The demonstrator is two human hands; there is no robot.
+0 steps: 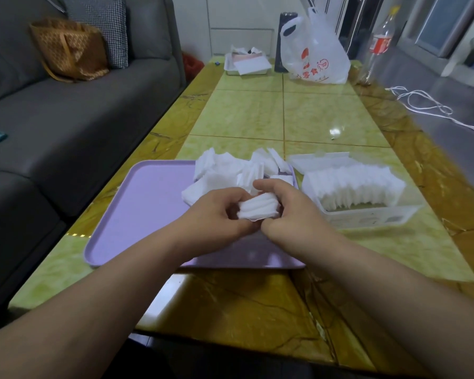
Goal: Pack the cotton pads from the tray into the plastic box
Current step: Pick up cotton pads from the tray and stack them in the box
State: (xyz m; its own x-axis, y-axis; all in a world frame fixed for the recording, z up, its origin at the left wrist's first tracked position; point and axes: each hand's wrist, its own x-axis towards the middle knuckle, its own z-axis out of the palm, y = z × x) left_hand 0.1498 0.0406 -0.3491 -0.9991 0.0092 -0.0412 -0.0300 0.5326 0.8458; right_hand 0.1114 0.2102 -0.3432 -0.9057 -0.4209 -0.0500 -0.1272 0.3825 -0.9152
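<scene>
Head view: we held a cotton pad stack [259,210] above the tray [148,203].
Pinched by left hand [219,216] and right hand [289,209]; next, we judged, into the plastic box [367,216].

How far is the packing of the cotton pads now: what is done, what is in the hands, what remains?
Done: the plastic box already holds a row of upright pads. In hand: the left hand and right hand together grip a small stack of pads over the purple tray. Left: this stack and the loose pile at the tray's far side are not yet in the box.
</scene>
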